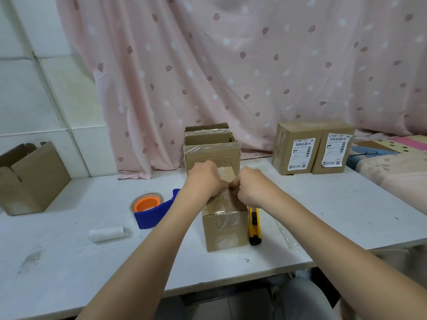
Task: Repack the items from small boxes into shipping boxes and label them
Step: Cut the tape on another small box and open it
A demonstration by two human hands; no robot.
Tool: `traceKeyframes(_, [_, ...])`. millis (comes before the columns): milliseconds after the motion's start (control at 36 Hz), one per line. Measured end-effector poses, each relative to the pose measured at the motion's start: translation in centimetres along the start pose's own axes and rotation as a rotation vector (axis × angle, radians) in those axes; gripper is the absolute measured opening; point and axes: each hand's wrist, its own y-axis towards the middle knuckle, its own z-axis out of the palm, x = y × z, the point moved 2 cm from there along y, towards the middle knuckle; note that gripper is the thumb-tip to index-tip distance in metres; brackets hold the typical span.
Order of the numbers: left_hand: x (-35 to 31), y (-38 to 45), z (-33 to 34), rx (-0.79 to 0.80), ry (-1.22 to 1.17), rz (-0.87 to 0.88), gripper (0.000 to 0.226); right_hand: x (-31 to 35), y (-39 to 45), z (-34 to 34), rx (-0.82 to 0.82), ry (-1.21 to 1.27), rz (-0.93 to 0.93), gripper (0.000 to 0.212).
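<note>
A: Both forearms reach in from the near edge. Left hand (206,179) and right hand (248,184) meet over the top of the small box (223,224), fingers curled tight, pinching what looks like the tape seam or flap edge at its far end. Box stands mid-table, wrapped in clear tape.

B: Step in hand?

A: Opening it, I judge. Best to peel along the seam, both hands pulling apart evenly, box kept flat on the table (69,262) so it doesn't tip. If the tape won't lift, the yellow utility knife (254,225) lies just beside the box's right side; cut shallow to spare the contents.

B: Contents?

A: Cannot tell; top closed and hidden by hands. Behind it, touching or nearly so, a row of taped boxes (211,148), also closed. Far left, 1 open carton (32,179), interior not visible. Far right, 2 labelled shipping boxes (312,147), sealed, side by side.

B: Other gear?

A: Blue tape dispenser (153,210) with orange core left of the box; white roll (107,234) nearer the camera.
</note>
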Motion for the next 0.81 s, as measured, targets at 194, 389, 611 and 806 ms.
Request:
traceKeyframes(194, [0.3,0.0,0.0,0.004,-0.026,0.010,0.038,0.2,-0.2,0.2,0.001,0.060,0.015,0.026])
traceKeyframes(389, [1.5,0.3,-1.0,-0.032,-0.146,0.002,0.035,1.6,-2.4,-0.7,0.048,0.099,-0.053,0.042])
traceKeyframes(611, [2.3,0.3,-0.9,-0.006,-0.183,0.026,0.035,3.5,-0.8,-0.3,0.054,-0.149,-0.067,0.028])
traceKeyframes(806, [2.4,0.5,-0.5,-0.034,-0.222,0.037,0.027,2.5,-1.1,-1.8,0.143,-0.029,-0.104,0.012])
